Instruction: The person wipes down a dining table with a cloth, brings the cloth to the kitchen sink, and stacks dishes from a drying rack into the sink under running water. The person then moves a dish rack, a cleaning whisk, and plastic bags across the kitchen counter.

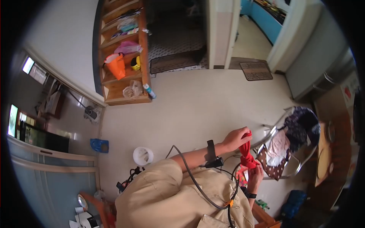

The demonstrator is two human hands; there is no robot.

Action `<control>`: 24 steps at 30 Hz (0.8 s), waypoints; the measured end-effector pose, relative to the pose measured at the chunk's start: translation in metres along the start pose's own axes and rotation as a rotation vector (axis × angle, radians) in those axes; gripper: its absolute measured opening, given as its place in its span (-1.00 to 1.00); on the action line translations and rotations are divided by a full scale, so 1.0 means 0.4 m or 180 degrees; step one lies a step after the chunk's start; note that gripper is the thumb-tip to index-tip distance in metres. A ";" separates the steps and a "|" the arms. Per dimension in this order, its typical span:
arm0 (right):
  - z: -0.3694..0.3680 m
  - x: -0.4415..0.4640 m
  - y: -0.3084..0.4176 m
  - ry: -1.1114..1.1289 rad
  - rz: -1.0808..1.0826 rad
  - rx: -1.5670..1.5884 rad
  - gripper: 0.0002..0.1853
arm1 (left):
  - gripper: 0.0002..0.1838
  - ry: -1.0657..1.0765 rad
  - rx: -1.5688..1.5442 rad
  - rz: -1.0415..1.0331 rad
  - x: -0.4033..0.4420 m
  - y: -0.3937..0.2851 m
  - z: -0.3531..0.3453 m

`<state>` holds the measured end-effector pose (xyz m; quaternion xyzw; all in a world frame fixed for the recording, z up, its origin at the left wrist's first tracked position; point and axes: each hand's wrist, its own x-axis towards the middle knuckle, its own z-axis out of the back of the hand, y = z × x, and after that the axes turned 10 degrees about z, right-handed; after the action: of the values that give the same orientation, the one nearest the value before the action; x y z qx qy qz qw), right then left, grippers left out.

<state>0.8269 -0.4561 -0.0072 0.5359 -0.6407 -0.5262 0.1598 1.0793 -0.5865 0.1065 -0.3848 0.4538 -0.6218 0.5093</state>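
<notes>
Red cloth (pixel 247 155), twisted and bunched into a thick lump toward its lower end, is stretched between the two hands, over the near side of the pale floor (pixel 182 110). Fingers of the left hand (pixel 237 140) are closed around its upper end; those of the right hand (pixel 255 175) grip its edge just below the lump. Widest room for movement lies ahead of the left hand, where the floor runs to the wooden shelf (pixel 127 100) and the two doorway mats (pixel 176 62) (pixel 256 71). To the right, room is tight: the curved metal frame of a chair (pixel 304 163) comes up close to the cloth, loaded with dark clothing (pixel 300 123), a pale pink garment (pixel 278 144) and a brown polka-dot fabric (pixel 270 167) whose corner hangs near the right hand. Just beside that hand, partly hidden, is a red patterned item (pixel 241 174). A black cable (pixel 194 178) loops over the tan clothing (pixel 152 193) and past the left forearm, within reach of snagging. On the left side stand a white bucket (pixel 143 155) and, farther off by the sliding door, a blue plastic object (pixel 99 145). Beyond the chair, a wooden tabletop (pixel 324 159) edges the space; what lies under the chair is too dim to tell.
</notes>
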 end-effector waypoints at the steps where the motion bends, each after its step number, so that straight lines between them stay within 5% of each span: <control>1: -0.065 0.037 -0.009 -0.0146 0.0020 -0.0089 -0.79 | -0.71 0.0106 0.0062 0.0059 0.048 0.015 0.055; 11: -0.549 0.398 -0.002 0.0393 -0.0215 -0.0658 -0.81 | -0.70 -0.0179 -0.0491 0.0238 0.434 0.118 0.343; 14: -0.607 0.552 0.001 0.0401 -0.0335 -0.0733 -0.80 | -0.75 -0.0086 -0.0579 0.0399 0.551 0.135 0.357; 16: -0.621 0.680 0.002 0.1175 0.0459 -0.1624 -0.77 | -0.79 0.0041 -0.0699 0.0392 0.653 0.140 0.338; 18: -0.675 0.826 0.023 0.0737 -0.0442 -0.0821 -0.74 | -0.82 -0.0124 -0.1014 0.0321 0.767 0.148 0.316; 24: -0.810 1.252 0.118 0.0915 -0.0469 -0.0885 -0.68 | -0.80 -0.0085 -0.0524 0.0596 1.189 0.140 0.248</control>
<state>0.8640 -1.0532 -0.0193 0.6237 -0.4916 -0.5379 0.2830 1.1004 -1.0746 0.0897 -0.3894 0.5304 -0.5270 0.5378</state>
